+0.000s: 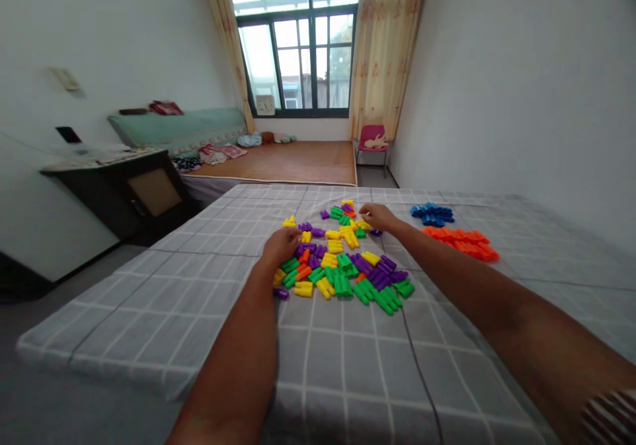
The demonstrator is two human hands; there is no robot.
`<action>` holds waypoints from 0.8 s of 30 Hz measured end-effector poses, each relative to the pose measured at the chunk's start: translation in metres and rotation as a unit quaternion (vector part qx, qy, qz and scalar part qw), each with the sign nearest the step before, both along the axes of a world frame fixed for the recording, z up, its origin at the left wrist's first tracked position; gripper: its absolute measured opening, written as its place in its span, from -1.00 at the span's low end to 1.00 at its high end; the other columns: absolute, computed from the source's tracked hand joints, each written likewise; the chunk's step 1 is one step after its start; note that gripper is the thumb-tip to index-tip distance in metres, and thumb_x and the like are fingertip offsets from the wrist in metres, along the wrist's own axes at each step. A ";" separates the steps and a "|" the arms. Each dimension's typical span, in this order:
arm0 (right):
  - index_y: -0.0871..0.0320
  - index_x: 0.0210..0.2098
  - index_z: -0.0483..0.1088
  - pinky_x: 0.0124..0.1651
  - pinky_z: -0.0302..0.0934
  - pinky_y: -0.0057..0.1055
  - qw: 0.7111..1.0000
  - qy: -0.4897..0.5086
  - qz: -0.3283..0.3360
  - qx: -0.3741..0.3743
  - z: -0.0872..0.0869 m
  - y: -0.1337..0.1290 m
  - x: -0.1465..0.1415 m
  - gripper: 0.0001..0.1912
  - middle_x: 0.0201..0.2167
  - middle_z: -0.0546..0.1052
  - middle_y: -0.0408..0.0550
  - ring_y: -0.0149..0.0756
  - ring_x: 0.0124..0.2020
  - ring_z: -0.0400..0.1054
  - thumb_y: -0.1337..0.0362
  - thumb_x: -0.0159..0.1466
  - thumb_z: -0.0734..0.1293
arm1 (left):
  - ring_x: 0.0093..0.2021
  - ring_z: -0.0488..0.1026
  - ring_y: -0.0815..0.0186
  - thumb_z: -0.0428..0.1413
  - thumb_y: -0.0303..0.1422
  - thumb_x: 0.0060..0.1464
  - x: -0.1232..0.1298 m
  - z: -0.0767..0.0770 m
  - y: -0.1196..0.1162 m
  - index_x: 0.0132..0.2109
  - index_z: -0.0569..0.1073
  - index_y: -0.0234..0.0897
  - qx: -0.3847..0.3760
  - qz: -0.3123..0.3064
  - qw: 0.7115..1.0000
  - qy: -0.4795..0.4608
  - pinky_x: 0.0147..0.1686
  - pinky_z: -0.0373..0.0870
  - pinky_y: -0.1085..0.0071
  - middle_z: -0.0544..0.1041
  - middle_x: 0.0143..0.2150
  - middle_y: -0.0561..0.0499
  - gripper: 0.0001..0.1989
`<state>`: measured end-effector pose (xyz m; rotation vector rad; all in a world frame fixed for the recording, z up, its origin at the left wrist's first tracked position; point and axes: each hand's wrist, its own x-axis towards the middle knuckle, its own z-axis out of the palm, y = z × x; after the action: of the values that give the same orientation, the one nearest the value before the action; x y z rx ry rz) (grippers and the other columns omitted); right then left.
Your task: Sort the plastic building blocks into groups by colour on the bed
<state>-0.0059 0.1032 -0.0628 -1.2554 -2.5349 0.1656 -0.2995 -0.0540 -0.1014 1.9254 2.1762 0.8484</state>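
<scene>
A loose pile of plastic toy pieces (342, 279), shaped like joined tubes in green, yellow, purple and orange, lies on the checked cloth (338, 359). My left hand (282, 243) is at the pile's left edge, its fingers curled in beside purple and yellow pieces. What they hold, if anything, is hidden behind the hand. At the pile's far right side, my right hand (380, 216) has its fingers bent together just above yellow pieces (358, 225). Whatever sits between those fingertips is too small to make out.
Sorted apart on the right are a group of blue pieces (432, 214) and rows of orange pieces (461, 243). Beyond the cloth's far edge stands a bed (298, 160), with a pink chair (372, 137) beside it. A dark cabinet (134, 190) is at the left.
</scene>
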 end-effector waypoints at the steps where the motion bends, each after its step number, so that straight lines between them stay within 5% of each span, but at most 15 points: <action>1: 0.21 -0.08 0.49 -0.10 0.24 -0.43 1.000 -0.004 -0.025 -0.014 -0.003 0.009 -0.012 -0.71 -0.07 0.56 0.08 -0.23 -0.10 0.44 0.33 0.26 0.24 | -0.07 0.52 0.16 0.03 -0.36 0.10 -0.002 0.000 -0.001 -0.09 0.59 -0.20 -0.001 0.028 1.000 0.004 -0.07 0.39 0.34 0.60 -0.06 -0.10 -0.70; 4: 0.23 0.01 0.45 -0.08 0.24 -0.39 0.997 -0.014 -0.051 -0.051 -0.013 0.022 -0.043 -0.65 -0.03 0.54 0.13 -0.16 -0.05 0.43 0.23 0.31 0.23 | -0.10 0.52 0.18 0.00 -0.32 0.15 -0.005 0.001 -0.004 -0.08 0.58 -0.22 0.003 0.055 0.998 -0.013 -0.12 0.39 0.38 0.61 -0.10 -0.11 -0.69; 10: 0.18 0.05 0.43 -0.03 0.22 -0.46 0.994 0.017 0.098 -0.041 -0.009 0.001 -0.070 -0.65 -0.01 0.54 0.01 -0.28 -0.04 0.41 0.23 0.32 0.23 | -0.06 0.50 0.23 0.02 -0.24 0.15 0.018 0.006 -0.003 -0.04 0.56 -0.26 0.013 -0.114 0.991 -0.071 -0.04 0.39 0.37 0.60 -0.07 -0.05 -0.66; 14: 0.16 -0.10 0.50 -0.11 0.22 -0.44 0.983 -0.027 0.181 -0.031 -0.004 -0.026 -0.064 -0.73 -0.13 0.58 -0.01 -0.25 -0.14 0.43 0.22 0.29 0.26 | 0.01 0.46 0.22 0.08 -0.40 0.06 0.035 0.011 -0.001 -0.06 0.57 -0.22 0.039 -0.167 0.985 -0.022 0.10 0.32 0.28 0.58 -0.04 -0.04 -0.70; 18: 0.19 -0.08 0.50 -0.15 0.22 -0.41 0.980 -0.064 0.186 -0.019 -0.013 -0.044 -0.057 -0.65 -0.11 0.57 0.07 -0.18 -0.13 0.42 0.14 0.20 0.36 | -0.01 0.47 0.23 0.08 -0.45 0.05 0.041 0.009 0.002 -0.11 0.59 -0.19 0.047 -0.163 0.985 0.043 0.13 0.29 0.25 0.60 -0.09 0.00 -0.72; 21: 0.20 -0.18 0.52 -0.18 0.21 -0.42 0.987 0.001 0.158 -0.020 -0.014 -0.043 -0.046 -0.75 -0.22 0.58 0.03 -0.21 -0.19 0.42 0.21 0.20 0.34 | -0.05 0.48 0.24 0.06 -0.43 0.09 0.038 0.003 0.004 -0.13 0.59 -0.20 0.050 -0.147 0.986 0.057 0.08 0.33 0.27 0.61 -0.13 -0.01 -0.74; 24: 0.22 -0.30 0.50 -0.26 0.23 -0.43 0.977 0.117 0.140 -0.110 -0.008 -0.038 -0.022 -0.80 -0.35 0.56 -0.05 -0.29 -0.32 0.40 0.23 0.21 0.30 | -0.09 0.50 0.26 0.03 -0.44 0.11 0.032 -0.001 0.005 -0.14 0.59 -0.22 0.037 -0.134 0.989 0.045 0.00 0.39 0.32 0.61 -0.15 0.00 -0.74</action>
<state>-0.0282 0.0656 -0.0708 -0.8786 -2.5210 0.6335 -0.2672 -0.0490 -0.1026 2.2664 1.8917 0.8186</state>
